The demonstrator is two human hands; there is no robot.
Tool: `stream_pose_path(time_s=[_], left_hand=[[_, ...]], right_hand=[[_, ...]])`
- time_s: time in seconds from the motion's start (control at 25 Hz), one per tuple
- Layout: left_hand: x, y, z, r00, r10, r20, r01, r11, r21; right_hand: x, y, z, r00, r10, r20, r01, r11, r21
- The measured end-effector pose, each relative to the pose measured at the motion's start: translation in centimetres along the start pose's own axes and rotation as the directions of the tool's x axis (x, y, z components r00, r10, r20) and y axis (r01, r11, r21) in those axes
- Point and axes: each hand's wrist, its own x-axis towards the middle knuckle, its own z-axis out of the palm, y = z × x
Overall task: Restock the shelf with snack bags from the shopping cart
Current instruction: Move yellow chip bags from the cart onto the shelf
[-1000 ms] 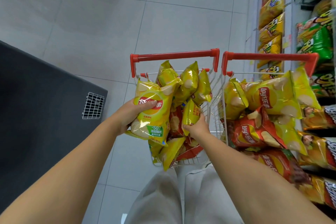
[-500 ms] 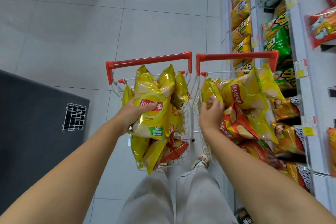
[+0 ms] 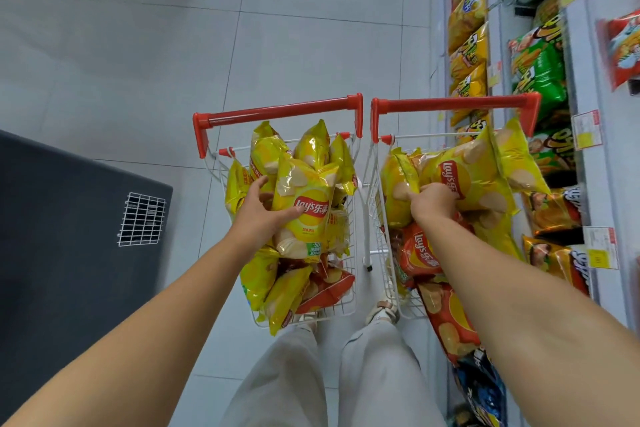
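As both hands are reaching in, carts: left cart (image 3: 277, 112) and right cart (image 3: 453, 103) are standing side by side, both piled with snack bags (image 3: 287, 291), shelf (image 3: 596, 184) running along the right.
Left hand (image 3: 258, 215): is gripping the upright yellow Lay's bag (image 3: 306, 204) over left cart, thumb across front, fingers spread round its side.
Right hand (image 3: 433, 201): fingers curling, seemingly pinching edge of small yellow bag (image 3: 398, 184) in right cart; exact bag is hard to tell.
Handling: bags are looking light, puffy, slick foil; chips inside likely crushing easily.
Where to hold: taking them by crimped seam or cradling the sides, not squeezing the middle.
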Motion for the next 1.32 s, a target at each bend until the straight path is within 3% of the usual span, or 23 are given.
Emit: stream_pose_path(time_s=[0.12,0.2,0.28,0.32,0.44,0.6,0.72,0.88,0.96,1.04,1.12,1.2,1.32], left_hand=[[-0.8,1.4,0.4,0.981,0.127,-0.143,-0.099,0.977,0.189],[-1.9,3.3,1.4,0.886,0.385,-0.260,-0.270,0.882,0.387],[-3.0,5.7,3.6,0.787,0.588,-0.185,-0.457,0.758,0.465],[-3.3,6.8,4.9,0.778,0.623,-0.084,-0.526,0.718,0.456],[-3.3,8.6,9.7,0.830,0.495,0.258,-0.558,0.728,0.398],[-1.0,10.4,13.8,0.890,0.159,0.427,-0.334,0.864,0.377],[0.3,11.8,14.6,0.853,0.082,0.515,-0.297,0.888,0.351],[0.2,14.0,14.9,0.729,0.112,0.675,-0.300,0.939,0.167],[0.5,13.3,14.4,0.783,0.131,0.609,-0.245,0.964,0.107],[0.9,11.7,13.4,0.864,0.140,0.483,-0.167,0.986,0.012],[1.3,10.2,12.5,0.934,0.126,0.334,-0.103,0.991,-0.084],[1.4,9.5,11.6,0.965,0.129,0.228,-0.104,0.987,-0.119],[1.7,9.1,10.8,0.966,0.118,0.230,-0.093,0.988,-0.120]], right_hand=[[-0.6,0.5,-0.6,0.997,-0.025,-0.071,0.029,0.998,0.059],[-1.6,1.0,-1.9,0.993,-0.036,-0.113,0.050,0.991,0.124],[-2.5,1.7,-3.4,0.986,-0.054,-0.155,0.088,0.970,0.227],[-3.0,2.2,-4.0,0.982,-0.076,-0.175,0.126,0.948,0.292],[-4.2,4.3,-6.2,0.965,-0.149,-0.215,0.235,0.854,0.464],[-4.2,6.6,-10.1,0.968,-0.146,-0.204,0.243,0.739,0.628],[-3.2,6.4,-13.6,0.962,-0.177,-0.207,0.272,0.627,0.729],[-1.1,3.9,-16.3,0.970,-0.240,-0.040,0.148,0.451,0.880],[0.3,3.9,-15.8,0.976,-0.210,0.054,0.058,0.494,0.868],[2.6,5.8,-13.3,0.991,-0.082,0.103,-0.006,0.752,0.659],[3.8,8.1,-10.0,0.976,-0.016,0.217,-0.077,0.906,0.416],[4.7,9.3,-6.6,0.959,-0.015,0.283,-0.088,0.933,0.349],[5.6,9.0,-4.0,0.976,0.115,0.186,-0.188,0.875,0.447]])
